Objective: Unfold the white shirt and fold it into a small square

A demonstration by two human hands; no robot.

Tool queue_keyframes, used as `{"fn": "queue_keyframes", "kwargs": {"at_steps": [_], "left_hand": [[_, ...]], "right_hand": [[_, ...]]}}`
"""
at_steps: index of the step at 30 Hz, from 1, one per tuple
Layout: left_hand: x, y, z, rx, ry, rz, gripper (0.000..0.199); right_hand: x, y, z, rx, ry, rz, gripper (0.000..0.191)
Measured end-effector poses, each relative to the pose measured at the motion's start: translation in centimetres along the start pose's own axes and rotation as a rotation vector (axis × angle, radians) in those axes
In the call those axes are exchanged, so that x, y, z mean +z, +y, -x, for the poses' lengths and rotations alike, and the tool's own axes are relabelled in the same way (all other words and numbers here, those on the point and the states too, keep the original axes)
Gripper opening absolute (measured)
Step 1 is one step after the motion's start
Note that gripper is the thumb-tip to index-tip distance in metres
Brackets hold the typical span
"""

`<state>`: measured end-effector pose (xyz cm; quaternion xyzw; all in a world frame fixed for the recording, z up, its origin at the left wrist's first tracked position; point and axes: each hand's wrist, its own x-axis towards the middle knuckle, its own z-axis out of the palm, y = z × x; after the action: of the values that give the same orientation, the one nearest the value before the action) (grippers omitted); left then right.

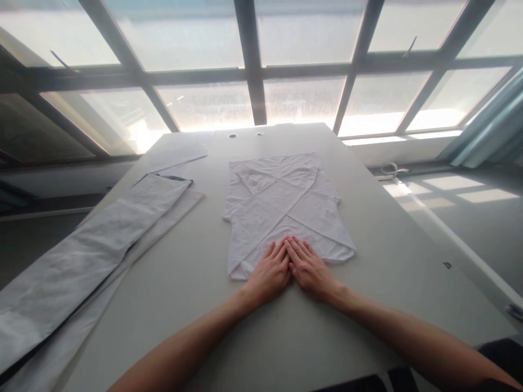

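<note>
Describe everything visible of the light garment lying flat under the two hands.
The garment is thin, pale cloth, near white with a faint lilac tint, and looks soft. It lies flat but wrinkled on the table, away from the longer folded cloth at left. Two long strips or folded parts cross over its middle in an X. Its near edge curves unevenly, and the left hand and right hand rest on it.

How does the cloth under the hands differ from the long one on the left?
The crossed cloth is short and broad, while the long cloth runs out of the picture. The crossed cloth shows diagonal folds making an X; the long cloth has a dark edge instead. Both hands touch the crossed cloth, but neither touches the long cloth. Both are pale and lie on the table.
</note>
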<state>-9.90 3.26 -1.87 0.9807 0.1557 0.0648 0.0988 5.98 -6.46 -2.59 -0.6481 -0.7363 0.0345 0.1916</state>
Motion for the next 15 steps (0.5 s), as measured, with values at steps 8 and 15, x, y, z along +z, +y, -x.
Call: {"fn": "queue_keyframes", "kwargs": {"at_steps": [8,15], "left_hand": [[0.4,-2.6,3.2,-0.053,0.02,-0.114,0.076],[0.6,-3.0,5.1,-0.112,0.036,-0.164,0.079]], "right_hand": [[-0.2,2.6,1.6,0.08,-0.059,0.089,0.07],[0.2,3.8,3.5,0.159,0.004,0.128,0.072]]}}
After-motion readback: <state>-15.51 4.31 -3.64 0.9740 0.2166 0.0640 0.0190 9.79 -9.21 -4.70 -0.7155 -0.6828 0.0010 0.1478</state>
